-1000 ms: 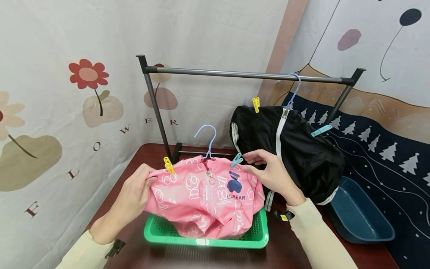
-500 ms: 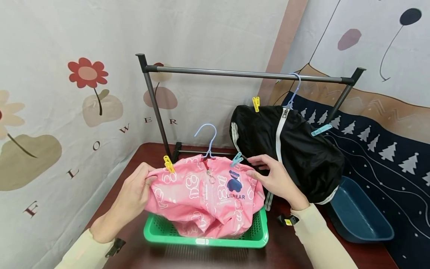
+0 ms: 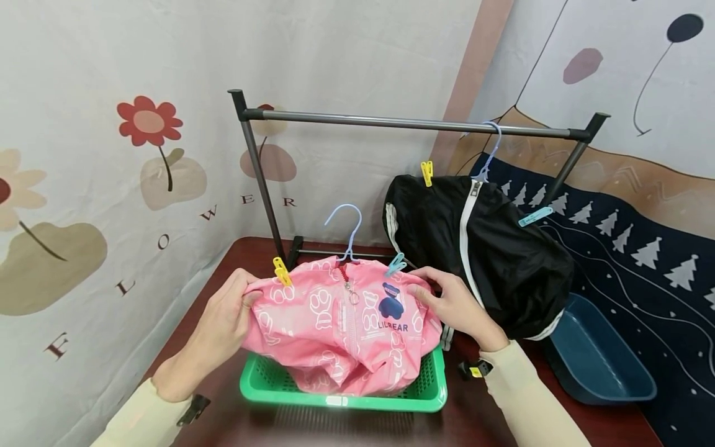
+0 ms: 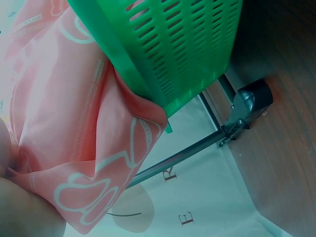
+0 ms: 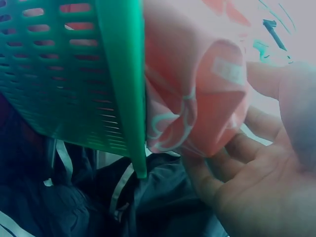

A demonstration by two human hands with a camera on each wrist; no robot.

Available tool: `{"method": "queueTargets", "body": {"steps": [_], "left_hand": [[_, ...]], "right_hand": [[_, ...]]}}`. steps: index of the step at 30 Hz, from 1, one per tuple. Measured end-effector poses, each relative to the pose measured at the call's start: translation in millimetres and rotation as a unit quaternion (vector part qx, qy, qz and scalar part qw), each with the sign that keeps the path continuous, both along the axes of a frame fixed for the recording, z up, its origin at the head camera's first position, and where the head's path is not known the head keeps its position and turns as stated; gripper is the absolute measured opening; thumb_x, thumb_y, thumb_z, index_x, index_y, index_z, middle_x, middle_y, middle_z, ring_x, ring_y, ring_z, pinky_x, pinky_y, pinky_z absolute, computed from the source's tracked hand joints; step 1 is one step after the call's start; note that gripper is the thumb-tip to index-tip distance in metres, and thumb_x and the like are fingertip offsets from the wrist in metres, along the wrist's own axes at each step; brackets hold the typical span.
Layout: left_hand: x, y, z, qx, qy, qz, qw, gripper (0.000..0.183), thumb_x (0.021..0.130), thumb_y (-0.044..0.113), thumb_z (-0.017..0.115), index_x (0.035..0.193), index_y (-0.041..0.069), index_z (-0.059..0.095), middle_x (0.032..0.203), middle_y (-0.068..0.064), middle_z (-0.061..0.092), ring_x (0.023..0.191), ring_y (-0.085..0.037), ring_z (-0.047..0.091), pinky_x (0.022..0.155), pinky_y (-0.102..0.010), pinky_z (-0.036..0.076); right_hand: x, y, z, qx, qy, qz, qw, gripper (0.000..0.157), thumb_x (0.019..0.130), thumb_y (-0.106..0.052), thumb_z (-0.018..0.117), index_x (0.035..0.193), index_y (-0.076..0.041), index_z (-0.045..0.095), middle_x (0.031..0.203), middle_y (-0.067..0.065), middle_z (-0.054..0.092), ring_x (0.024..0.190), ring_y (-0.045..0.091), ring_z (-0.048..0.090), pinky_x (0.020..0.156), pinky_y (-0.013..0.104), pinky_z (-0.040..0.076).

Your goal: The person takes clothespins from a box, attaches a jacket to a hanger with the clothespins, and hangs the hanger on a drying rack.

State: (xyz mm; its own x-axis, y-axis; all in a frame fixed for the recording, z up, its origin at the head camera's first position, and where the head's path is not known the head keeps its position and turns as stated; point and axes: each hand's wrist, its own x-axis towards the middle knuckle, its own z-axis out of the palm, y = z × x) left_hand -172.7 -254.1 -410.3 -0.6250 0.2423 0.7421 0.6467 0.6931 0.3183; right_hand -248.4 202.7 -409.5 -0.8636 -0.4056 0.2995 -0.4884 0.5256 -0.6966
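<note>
A pink jacket (image 3: 324, 335) with white bear outlines and a zip sits on a blue hanger (image 3: 352, 226), its lower part in a green basket (image 3: 343, 402). My left hand (image 3: 220, 323) pinches the jacket at its left shoulder. At the opposite shoulder my right hand (image 3: 455, 302) holds the cloth, thumb in front and fingers behind; in the right wrist view the fingers (image 5: 202, 177) curve round the sleeve. A yellow clothespin (image 3: 282, 271) clips the left shoulder and a light blue clothespin (image 3: 396, 264) the right one.
Behind the basket stands a dark metal rack (image 3: 391, 121). A black jacket (image 3: 430, 217) hangs from it on a blue hanger (image 3: 493, 149), with a yellow clothespin (image 3: 427, 174) and a blue clothespin (image 3: 536, 216) clipped on. A dark blue tub (image 3: 603, 354) is at the right.
My right hand has moved away from beside the light blue clothespin and down to the jacket's right shoulder, where it now holds the cloth. My left hand keeps its grip.
</note>
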Motion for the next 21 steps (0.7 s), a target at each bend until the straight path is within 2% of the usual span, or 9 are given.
{"method": "queueTargets", "body": {"steps": [7,11,16,21], "left_hand": [[-1.0,0.7,2.5,0.002,0.006,-0.002,1.0,0.02,0.108,0.018,0.072,0.112,-0.001,0.066,0.104,-0.006,0.065,0.093,-0.012,0.061,0.088,-0.013,0.052],[-1.3,1.5,3.9,0.002,0.004,-0.002,1.0,0.017,0.107,0.013,0.075,0.112,0.0,0.066,0.104,-0.006,0.065,0.093,-0.012,0.06,0.087,-0.012,0.052],[-2.1,2.4,4.8,0.002,-0.006,0.005,1.0,0.024,0.097,-0.003,0.084,0.112,0.001,0.065,0.103,-0.005,0.065,0.092,-0.01,0.059,0.088,-0.009,0.052],[-2.4,2.5,4.4,0.001,-0.006,0.007,1.0,0.024,0.097,-0.001,0.084,0.112,0.001,0.065,0.103,-0.005,0.064,0.092,-0.01,0.059,0.088,-0.009,0.052]], "right_hand": [[0.2,-1.8,-1.6,-0.024,-0.01,0.01,1.0,0.015,0.114,-0.019,0.078,0.127,-0.014,0.083,0.098,0.001,0.078,0.083,0.01,0.068,0.076,0.025,0.059],[0.4,-2.2,-2.4,-0.034,-0.018,0.014,0.999,0.012,0.114,-0.017,0.077,0.124,-0.013,0.083,0.094,0.0,0.076,0.081,0.009,0.068,0.074,0.025,0.059],[-0.7,-1.5,-3.4,-0.047,-0.016,0.026,0.998,0.011,0.115,-0.014,0.074,0.121,-0.012,0.084,0.089,0.0,0.073,0.078,0.009,0.068,0.071,0.025,0.058],[0.0,-1.0,-2.9,-0.058,-0.014,0.036,0.998,0.012,0.116,-0.014,0.073,0.112,-0.015,0.084,0.084,-0.001,0.069,0.076,0.009,0.066,0.07,0.024,0.056]]}}
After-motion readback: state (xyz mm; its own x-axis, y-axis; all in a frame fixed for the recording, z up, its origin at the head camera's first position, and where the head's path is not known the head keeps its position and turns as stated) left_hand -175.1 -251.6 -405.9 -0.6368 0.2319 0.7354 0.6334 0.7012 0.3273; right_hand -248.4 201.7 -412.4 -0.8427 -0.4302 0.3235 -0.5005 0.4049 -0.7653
